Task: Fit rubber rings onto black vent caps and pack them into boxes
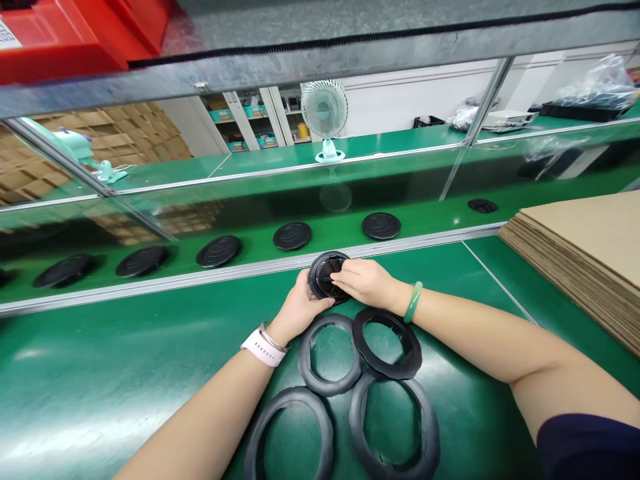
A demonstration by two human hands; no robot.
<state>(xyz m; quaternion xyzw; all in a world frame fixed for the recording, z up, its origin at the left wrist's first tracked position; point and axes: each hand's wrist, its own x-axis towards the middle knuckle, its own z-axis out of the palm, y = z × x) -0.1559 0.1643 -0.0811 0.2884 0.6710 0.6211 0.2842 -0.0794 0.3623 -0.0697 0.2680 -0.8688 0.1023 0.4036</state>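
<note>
Both my hands hold one round black disc-shaped part [325,275] above the green table, near the metal rail. My left hand [300,308] grips its lower left edge; a white watch sits on that wrist. My right hand [364,281] lies over its right side with fingers curled onto the face; a green bangle is on that wrist. Just below my hands lie several black rubber rings [387,341], overlapping one another on the green mat.
Beyond the rail [250,268], a green conveyor belt carries several black round discs [292,235] in a row. A stack of flat cardboard sheets [585,260] lies at the right. A small fan [325,117] stands on the far shelf. A red bin [75,33] sits overhead at left.
</note>
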